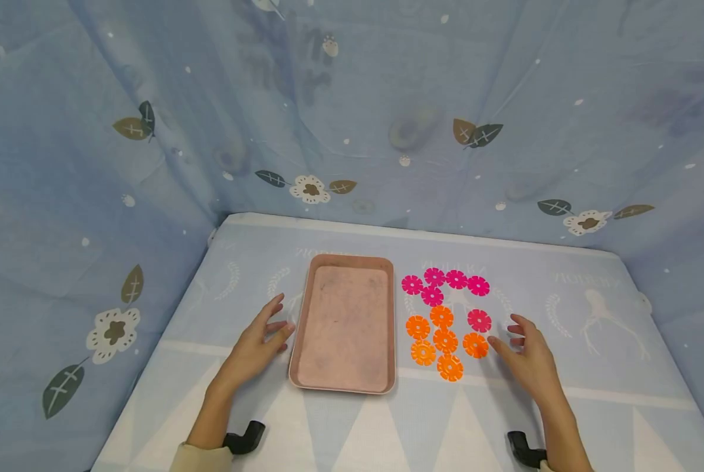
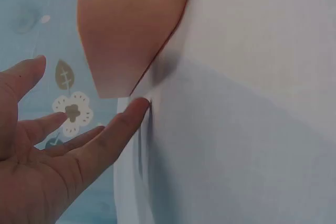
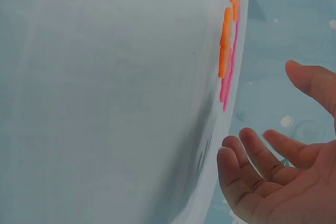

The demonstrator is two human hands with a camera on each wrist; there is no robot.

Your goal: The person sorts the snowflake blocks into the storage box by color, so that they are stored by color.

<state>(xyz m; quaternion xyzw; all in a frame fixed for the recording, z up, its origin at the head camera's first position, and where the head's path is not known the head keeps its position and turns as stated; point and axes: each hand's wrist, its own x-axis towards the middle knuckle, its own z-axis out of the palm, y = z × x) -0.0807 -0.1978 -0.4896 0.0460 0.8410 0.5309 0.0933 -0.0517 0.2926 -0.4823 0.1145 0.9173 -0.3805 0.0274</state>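
Observation:
A shallow pink rectangular tray (image 1: 352,328) lies on the table, with nothing inside it. Just left of its edge is my left hand (image 1: 256,346), fingers relaxed and spread, holding nothing; the tray's outer side (image 2: 134,30) shows above the fingertips in the left wrist view. To the tray's right lie several orange notched discs (image 1: 445,340) and, behind them, several pink notched discs (image 1: 434,277). My right hand (image 1: 526,357) is beside the rightmost orange disc (image 1: 475,345), thumb nearest it. Its fingers (image 3: 257,150) are loosely bent and hold nothing in the right wrist view.
A pale blue and white patterned cloth (image 1: 611,367) covers the table. Blue floral curtains (image 1: 364,118) hang behind it and at both sides. Black wrist mounts (image 1: 246,438) show at both wrists.

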